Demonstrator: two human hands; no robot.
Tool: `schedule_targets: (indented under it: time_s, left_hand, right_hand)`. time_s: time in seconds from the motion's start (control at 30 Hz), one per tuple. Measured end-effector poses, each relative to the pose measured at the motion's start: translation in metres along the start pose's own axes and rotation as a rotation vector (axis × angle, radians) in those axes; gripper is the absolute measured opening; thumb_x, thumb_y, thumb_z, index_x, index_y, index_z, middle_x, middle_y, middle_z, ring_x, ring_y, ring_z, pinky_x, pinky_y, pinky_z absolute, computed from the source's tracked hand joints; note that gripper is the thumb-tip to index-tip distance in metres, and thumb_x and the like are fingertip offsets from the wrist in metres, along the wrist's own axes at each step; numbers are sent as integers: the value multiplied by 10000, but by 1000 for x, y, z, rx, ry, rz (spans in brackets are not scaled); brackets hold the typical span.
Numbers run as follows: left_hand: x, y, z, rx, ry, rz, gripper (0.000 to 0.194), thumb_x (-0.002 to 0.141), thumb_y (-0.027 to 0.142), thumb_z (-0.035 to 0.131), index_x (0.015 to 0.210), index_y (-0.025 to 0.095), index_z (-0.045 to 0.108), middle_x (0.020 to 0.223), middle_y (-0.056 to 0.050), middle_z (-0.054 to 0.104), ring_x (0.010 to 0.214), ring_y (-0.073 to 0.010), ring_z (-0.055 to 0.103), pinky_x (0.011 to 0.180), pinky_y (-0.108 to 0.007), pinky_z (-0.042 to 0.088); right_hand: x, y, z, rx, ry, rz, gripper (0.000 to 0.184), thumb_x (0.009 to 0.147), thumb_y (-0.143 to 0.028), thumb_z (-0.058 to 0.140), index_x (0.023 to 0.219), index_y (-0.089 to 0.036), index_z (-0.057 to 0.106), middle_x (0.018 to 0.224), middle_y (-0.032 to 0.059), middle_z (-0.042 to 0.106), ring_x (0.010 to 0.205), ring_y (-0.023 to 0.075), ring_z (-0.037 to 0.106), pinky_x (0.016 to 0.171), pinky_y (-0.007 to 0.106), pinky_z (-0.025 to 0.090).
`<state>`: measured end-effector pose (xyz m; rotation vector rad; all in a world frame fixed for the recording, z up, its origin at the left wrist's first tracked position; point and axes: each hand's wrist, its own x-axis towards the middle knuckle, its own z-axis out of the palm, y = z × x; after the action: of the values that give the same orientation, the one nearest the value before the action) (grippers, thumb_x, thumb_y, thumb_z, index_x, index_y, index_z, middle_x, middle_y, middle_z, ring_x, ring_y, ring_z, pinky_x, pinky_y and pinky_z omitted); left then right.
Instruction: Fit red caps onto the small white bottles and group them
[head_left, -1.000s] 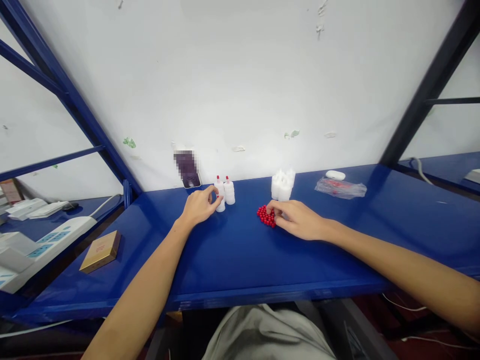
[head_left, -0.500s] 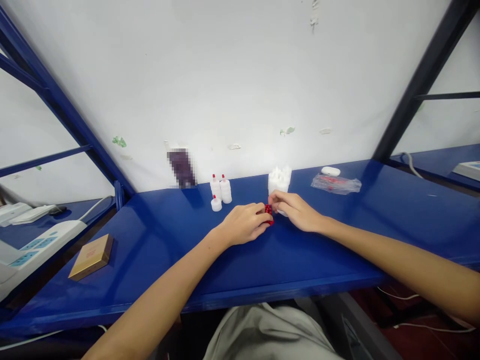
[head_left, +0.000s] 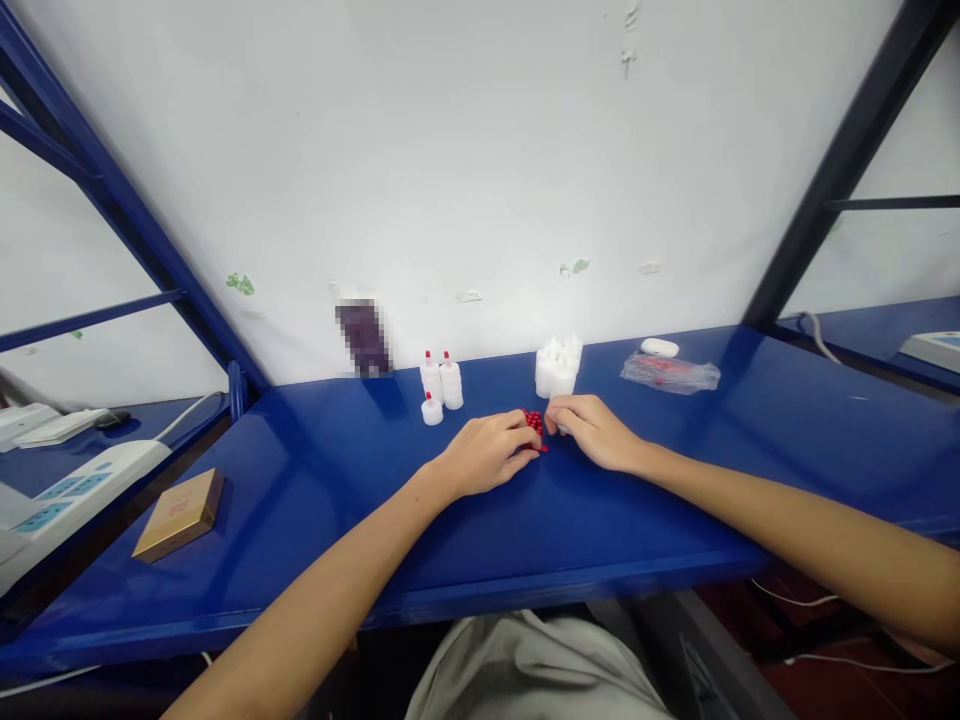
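Observation:
My left hand (head_left: 491,452) rests on the table with its fingers curled around a little heap of small red caps (head_left: 533,420). One red cap shows at the thumb and fingertips. Just to the right, my right hand (head_left: 596,432) is closed, its fingers pinched on a small white piece (head_left: 564,429) that is mostly hidden. Behind the right hand stands a tight cluster of white bottles with pointed tips (head_left: 558,368). White bottles with red tips (head_left: 451,384) stand behind my left hand, and a short white top with a red tip (head_left: 432,410) sits in front of them.
On the blue table (head_left: 315,500) a clear plastic bag with red bits (head_left: 670,372) lies at the right, a white oval case (head_left: 659,347) behind it. A gold box (head_left: 180,514) is at the left. A white power strip (head_left: 82,505) lies beyond the left edge.
My right hand has drawn back slightly from the red caps, toward me and to the right. My left hand has barely moved, and more of the caps show.

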<state>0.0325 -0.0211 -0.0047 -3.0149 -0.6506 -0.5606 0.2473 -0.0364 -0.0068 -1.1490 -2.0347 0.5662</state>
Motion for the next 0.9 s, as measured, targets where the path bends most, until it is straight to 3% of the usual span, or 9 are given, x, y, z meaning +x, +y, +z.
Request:
schedule_targets:
  time_s: [0.33, 0.5, 0.67, 0.9]
  left_hand:
    - [-4, 4, -5, -164, 31, -60, 148, 979, 315, 487, 974, 186, 560, 927, -20, 607, 806, -136, 570, 721, -250, 450]
    - [-3, 4, -8, -186, 193, -86, 251, 981, 404, 472, 971, 176, 576, 835, -14, 595, 718, -124, 556, 670, -242, 440]
    - [-2, 7, -9, -146, 392, -34, 225, 961, 386, 526, 946, 167, 577, 820, -17, 607, 710, -109, 568, 659, -225, 443]
    - [-1, 14, -2, -216, 409, -4, 243, 965, 399, 510, 922, 168, 572, 718, 6, 572, 602, -96, 522, 588, -220, 421]
  right_hand:
    - [-6, -12, -3, 244, -36, -59, 382, 907, -350, 339, 593, -190, 489, 543, 2, 495, 526, 147, 483, 561, 281, 374]
    - [-4, -9, 5, 465, -172, 31, 389, 912, -387, 346, 632, -175, 513, 582, 7, 523, 518, 132, 481, 525, 264, 370]
    - [-3, -17, 12, 565, -306, 67, 494, 935, -426, 291, 582, -163, 514, 556, 32, 547, 486, 128, 476, 517, 272, 378]
    - [-6, -33, 13, 646, -299, -28, 346, 942, -462, 371, 813, -176, 518, 550, -27, 487, 493, 119, 435, 510, 259, 377]
